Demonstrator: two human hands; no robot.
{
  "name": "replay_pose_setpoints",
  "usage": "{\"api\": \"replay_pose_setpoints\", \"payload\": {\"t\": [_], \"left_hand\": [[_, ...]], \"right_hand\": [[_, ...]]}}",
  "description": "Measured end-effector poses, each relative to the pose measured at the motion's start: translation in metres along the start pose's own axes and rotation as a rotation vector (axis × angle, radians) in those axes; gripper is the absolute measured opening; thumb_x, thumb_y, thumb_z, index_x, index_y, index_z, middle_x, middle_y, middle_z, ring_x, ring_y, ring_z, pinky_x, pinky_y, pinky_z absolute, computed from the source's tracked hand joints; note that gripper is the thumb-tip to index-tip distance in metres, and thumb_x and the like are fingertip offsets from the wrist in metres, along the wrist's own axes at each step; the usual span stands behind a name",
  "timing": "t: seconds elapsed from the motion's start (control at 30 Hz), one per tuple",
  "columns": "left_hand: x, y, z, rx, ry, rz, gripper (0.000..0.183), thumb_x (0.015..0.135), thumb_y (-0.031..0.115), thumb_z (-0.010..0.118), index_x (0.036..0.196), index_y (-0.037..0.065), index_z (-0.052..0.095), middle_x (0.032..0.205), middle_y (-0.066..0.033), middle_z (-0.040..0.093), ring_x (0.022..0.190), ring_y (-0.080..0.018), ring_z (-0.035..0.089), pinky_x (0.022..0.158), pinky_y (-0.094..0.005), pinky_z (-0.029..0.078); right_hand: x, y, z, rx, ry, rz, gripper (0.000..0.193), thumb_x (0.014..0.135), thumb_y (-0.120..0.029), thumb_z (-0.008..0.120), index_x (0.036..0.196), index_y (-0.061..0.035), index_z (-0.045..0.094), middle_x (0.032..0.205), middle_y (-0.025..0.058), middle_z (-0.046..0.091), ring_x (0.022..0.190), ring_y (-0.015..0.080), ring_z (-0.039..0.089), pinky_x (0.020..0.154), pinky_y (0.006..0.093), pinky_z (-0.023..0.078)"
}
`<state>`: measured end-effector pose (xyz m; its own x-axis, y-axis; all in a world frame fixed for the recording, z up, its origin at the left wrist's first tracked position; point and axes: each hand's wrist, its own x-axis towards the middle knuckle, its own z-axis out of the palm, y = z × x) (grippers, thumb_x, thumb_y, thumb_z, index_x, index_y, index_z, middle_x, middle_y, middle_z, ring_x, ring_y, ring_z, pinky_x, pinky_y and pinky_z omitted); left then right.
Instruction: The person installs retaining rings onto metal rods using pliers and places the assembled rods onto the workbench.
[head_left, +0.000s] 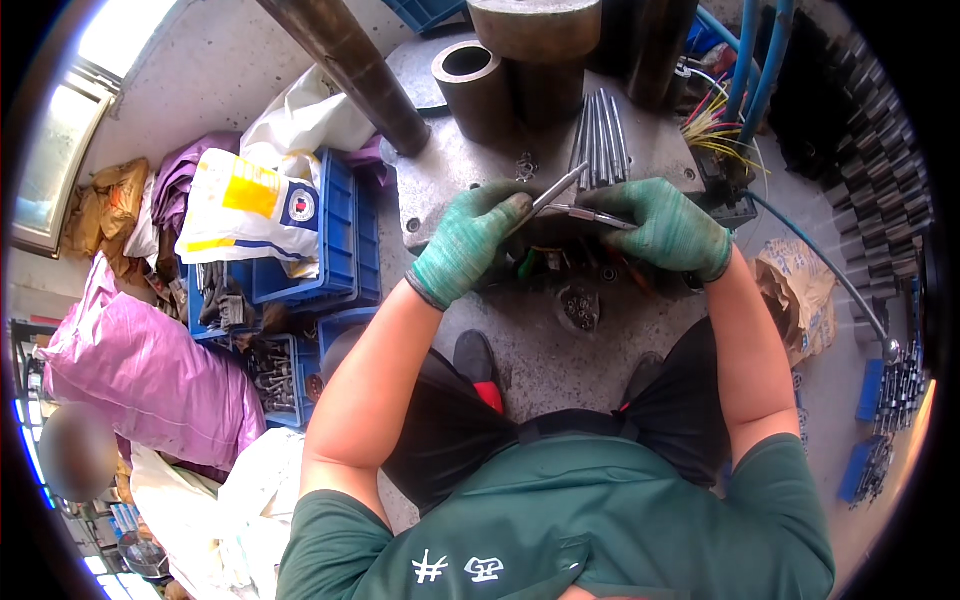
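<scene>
My left hand [466, 240], in a green knit glove, is closed around a slim metal rod [556, 188] that tilts up to the right. My right hand [672, 228], gloved alike, is closed on a second metal rod [598, 217], whose tip points left toward my left hand. Both hands are over the near edge of a steel machine bed [660, 140]. Just beyond them a row of several metal rods [602, 140] lies side by side on the bed. A few small metal rings [525, 166] lie left of that row.
A thick steel column [350, 70] and a hollow cylinder [468, 90] stand on the bed. Blue crates [340, 230] with a printed sack [250, 210] are at the left, near a purple sack [150, 370]. A container of small parts [578, 308] sits below my hands. Loose wires [715, 130] are at right.
</scene>
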<state>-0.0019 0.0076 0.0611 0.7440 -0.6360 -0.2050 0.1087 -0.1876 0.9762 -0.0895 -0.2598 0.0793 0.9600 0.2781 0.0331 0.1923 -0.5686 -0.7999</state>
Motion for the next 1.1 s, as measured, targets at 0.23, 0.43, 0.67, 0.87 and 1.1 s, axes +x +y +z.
{"api": "replay_pose_setpoints", "payload": {"t": [0.23,0.43,0.67,0.87,1.1], "left_hand": [[0.000,0.001,0.002,-0.123,-0.017,-0.049,0.043,0.104,0.028,0.064,0.136,-0.001,0.065,0.094,-0.0052,0.072,0.070,-0.0083,0.064,0.061,-0.0211,0.050],[0.004,-0.004,-0.006,-0.308,-0.132,-0.112,0.046,0.103,0.028,0.064,0.138,-0.001,0.062,0.091,-0.0072,0.074,0.060,-0.0103,0.064,0.054,-0.0203,0.049],[0.008,-0.009,-0.012,-0.543,-0.209,-0.110,0.051,0.106,0.036,0.060,0.142,0.000,0.058,0.089,-0.0088,0.074,0.059,-0.0112,0.066,0.050,-0.0205,0.047],[0.009,0.003,-0.014,-0.201,0.051,-0.023,0.041,0.099,0.025,0.069,0.132,0.000,0.067,0.080,-0.0019,0.065,0.056,-0.0092,0.059,0.052,-0.0209,0.046],[0.034,-0.011,-0.047,0.400,0.430,-0.057,0.040,0.098,0.013,0.063,0.138,0.007,0.066,0.097,-0.0137,0.074,0.081,-0.0187,0.072,0.071,-0.0324,0.058]], "right_hand": [[0.001,0.006,0.002,-0.061,-0.026,-0.065,0.054,0.083,-0.012,0.074,0.135,0.0022,0.067,0.121,0.0243,0.074,0.106,0.0295,0.075,0.097,0.0367,0.056],[-0.001,0.003,0.004,0.008,0.004,-0.024,0.056,0.084,-0.009,0.073,0.138,0.0011,0.065,0.120,0.0233,0.075,0.106,0.0256,0.074,0.098,0.0359,0.056],[0.000,0.009,0.019,0.445,-0.116,0.153,0.062,0.089,-0.006,0.072,0.148,0.0039,0.055,0.124,0.0103,0.071,0.113,0.0191,0.066,0.101,0.0336,0.053],[0.009,0.036,0.014,0.481,0.238,0.165,0.047,0.093,-0.017,0.072,0.134,0.0038,0.062,0.103,0.0070,0.069,0.096,0.0146,0.064,0.088,0.0315,0.054],[0.031,0.081,-0.007,-0.329,0.684,0.219,0.044,0.087,-0.015,0.073,0.125,0.0056,0.064,0.112,0.0260,0.069,0.104,0.0380,0.069,0.094,0.0409,0.053]]}}
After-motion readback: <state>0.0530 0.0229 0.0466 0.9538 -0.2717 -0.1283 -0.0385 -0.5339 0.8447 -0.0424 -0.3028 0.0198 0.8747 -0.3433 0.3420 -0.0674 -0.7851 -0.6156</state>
